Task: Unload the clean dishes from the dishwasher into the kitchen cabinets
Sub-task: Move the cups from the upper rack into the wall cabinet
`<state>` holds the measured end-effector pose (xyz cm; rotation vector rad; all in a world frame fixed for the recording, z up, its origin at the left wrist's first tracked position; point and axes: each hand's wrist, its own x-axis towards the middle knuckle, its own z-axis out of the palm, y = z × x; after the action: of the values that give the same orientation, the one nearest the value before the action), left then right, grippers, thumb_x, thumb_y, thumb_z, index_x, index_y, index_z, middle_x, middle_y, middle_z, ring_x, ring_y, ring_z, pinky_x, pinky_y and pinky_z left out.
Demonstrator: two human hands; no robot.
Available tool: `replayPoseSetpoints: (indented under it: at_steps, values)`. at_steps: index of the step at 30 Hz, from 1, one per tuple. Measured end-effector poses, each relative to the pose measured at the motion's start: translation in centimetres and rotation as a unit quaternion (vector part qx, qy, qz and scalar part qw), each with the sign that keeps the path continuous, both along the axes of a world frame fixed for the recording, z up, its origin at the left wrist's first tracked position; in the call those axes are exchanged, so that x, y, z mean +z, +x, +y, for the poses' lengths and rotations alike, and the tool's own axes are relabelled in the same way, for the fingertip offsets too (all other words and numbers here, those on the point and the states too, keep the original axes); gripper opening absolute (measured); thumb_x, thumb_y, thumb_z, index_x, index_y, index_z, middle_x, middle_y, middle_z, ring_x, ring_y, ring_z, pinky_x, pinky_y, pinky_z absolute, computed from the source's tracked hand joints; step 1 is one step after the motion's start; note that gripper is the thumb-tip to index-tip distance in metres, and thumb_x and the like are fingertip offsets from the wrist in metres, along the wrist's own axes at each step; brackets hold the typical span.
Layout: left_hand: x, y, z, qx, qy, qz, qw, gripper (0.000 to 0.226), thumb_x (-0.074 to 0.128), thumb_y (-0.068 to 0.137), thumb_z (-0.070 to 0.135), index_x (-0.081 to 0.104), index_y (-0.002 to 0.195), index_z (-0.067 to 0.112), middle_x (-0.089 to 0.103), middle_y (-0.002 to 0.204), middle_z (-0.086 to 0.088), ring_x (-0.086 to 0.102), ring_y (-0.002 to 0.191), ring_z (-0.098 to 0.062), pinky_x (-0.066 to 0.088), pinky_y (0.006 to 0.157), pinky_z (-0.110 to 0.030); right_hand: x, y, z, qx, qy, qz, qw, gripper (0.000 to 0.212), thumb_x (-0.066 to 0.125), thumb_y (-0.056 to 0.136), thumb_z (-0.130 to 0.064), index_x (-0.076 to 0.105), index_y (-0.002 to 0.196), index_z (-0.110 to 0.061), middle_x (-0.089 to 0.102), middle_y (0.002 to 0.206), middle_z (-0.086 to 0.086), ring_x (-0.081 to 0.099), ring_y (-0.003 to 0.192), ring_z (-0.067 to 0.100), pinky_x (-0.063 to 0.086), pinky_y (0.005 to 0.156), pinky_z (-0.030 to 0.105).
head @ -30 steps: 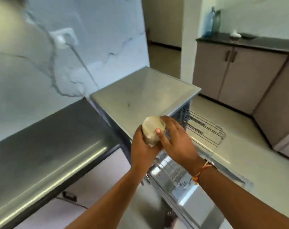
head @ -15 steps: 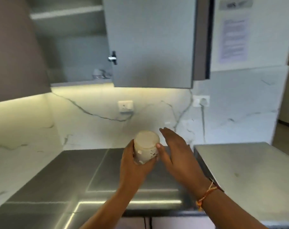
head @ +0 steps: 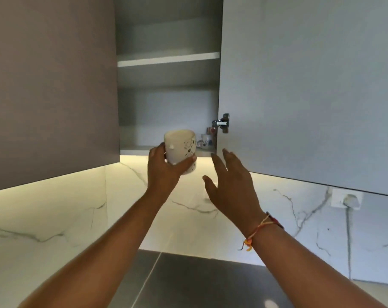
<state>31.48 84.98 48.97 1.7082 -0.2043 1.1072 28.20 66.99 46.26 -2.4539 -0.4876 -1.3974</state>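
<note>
The single wide-angle camera, worn on the person's head, sits below and just in front of the open wall cabinet (head: 168,60), faces upward toward its lower shelves and bottom edge from near range, and keeps the countertop (head: 210,283) beneath the cabinet at the frame's bottom edge.

Open wall cabinet (head: 166,112) at centre, above the countertop (head: 199,281). Its door (head: 310,85) stands out to the right, with the hinge (head: 221,124) on its inner edge. Closed door (head: 50,85) to the left. Upper shelf (head: 168,60) over bottom shelf (head: 135,151). Mugs (head: 205,140) on bottom shelf, far right, below the hinge. Cup (head: 180,150) in left hand (head: 164,172), before the bottom shelf's edge. Right hand (head: 230,185) right of cup, apart. Wall socket (head: 346,198) under the door.
</note>
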Motion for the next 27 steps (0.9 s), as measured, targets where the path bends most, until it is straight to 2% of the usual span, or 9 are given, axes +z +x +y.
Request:
replayPoseSetpoints:
  at_steps: [5,9,11,14,19,27]
  values:
    - [5.8,8.3,-0.1,-0.015,0.023,0.013,1.000,0.079,0.083,0.064,0.056,0.053,0.127,0.020,0.057,0.123,0.000,0.060,0.106,-0.020,0.057,0.086,-0.035,2.5,4.0,0.6,-0.082,-0.069,-0.010,0.994,0.064,0.062,0.088,-0.050,0.050,0.141,-0.017,0.043,0.150,0.017,0.041,0.138,0.039,0.042,0.107,0.051]
    - [7.6,14.0,0.0,0.008,0.069,0.054,0.996,0.091,0.081,0.054,0.069,0.055,0.125,0.019,0.061,0.119,-0.003,0.062,0.105,-0.023,0.059,0.085,-0.040,3.0,5.5,0.0,-0.124,-0.120,-0.019,0.985,0.065,0.064,0.086,-0.050,0.049,0.141,-0.018,0.040,0.152,0.017,0.036,0.141,0.039,0.036,0.109,0.052]
    - [7.9,15.9,0.0,0.012,0.072,0.082,0.994,0.093,0.081,0.053,0.069,0.054,0.126,0.017,0.062,0.119,-0.005,0.063,0.106,-0.026,0.058,0.085,-0.041,3.1,6.2,-0.4,-0.136,-0.138,-0.014,0.981,0.066,0.062,0.086,-0.051,0.048,0.142,-0.020,0.037,0.154,0.016,0.032,0.143,0.039,0.033,0.111,0.052]
    - [7.8,18.0,-0.3,0.018,0.080,0.115,0.990,0.089,0.083,0.058,0.063,0.055,0.127,0.014,0.063,0.122,-0.008,0.064,0.107,-0.029,0.058,0.086,-0.042,3.2,7.0,-1.1,-0.145,-0.158,-0.014,0.977,0.065,0.063,0.086,-0.051,0.048,0.142,-0.022,0.036,0.155,0.016,0.031,0.144,0.039,0.031,0.112,0.053]
    - [7.4,20.4,-0.7,0.028,0.098,0.149,0.984,0.091,0.080,0.059,0.067,0.054,0.128,0.014,0.064,0.122,-0.009,0.064,0.105,-0.029,0.057,0.087,-0.040,3.1,8.3,-1.9,-0.158,-0.177,-0.003,0.971,0.065,0.060,0.087,-0.050,0.044,0.144,-0.023,0.031,0.158,0.014,0.024,0.147,0.037,0.025,0.117,0.052]
    - [7.7,21.5,-0.7,0.032,0.131,0.166,0.977,0.086,0.077,0.065,0.065,0.052,0.128,0.011,0.063,0.121,-0.009,0.064,0.104,-0.028,0.053,0.083,-0.032,2.4,9.6,-2.6,-0.176,-0.184,-0.028,0.967,0.065,0.065,0.085,-0.046,0.048,0.142,-0.020,0.036,0.155,0.017,0.030,0.144,0.038,0.027,0.115,0.053]
